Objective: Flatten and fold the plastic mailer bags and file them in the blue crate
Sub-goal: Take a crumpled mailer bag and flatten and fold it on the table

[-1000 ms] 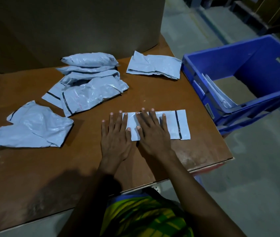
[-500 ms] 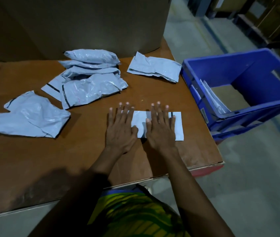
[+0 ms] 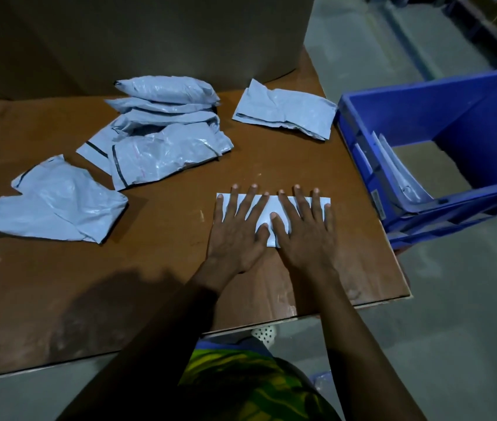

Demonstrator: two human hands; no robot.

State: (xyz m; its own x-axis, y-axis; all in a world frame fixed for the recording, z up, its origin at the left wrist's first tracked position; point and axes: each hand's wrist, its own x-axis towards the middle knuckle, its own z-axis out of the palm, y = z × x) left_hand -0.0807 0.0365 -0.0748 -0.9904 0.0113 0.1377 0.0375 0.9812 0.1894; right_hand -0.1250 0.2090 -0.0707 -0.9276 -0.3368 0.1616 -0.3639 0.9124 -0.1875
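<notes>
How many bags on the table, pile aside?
3: folded bag under left hand and right hand; crumpled bag far left; creased bag by the crate. Some possibly hidden.

Left hand (image 3: 235, 235) and right hand (image 3: 304, 235) press flat on a folded mailer (image 3: 267, 221).

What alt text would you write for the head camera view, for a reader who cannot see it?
The left hand and right hand press flat, fingers spread, on a folded mailer bag on a brown table. Crumpled mailer bags lie to the left; a blue crate at the table's right holds filed bags.
</notes>
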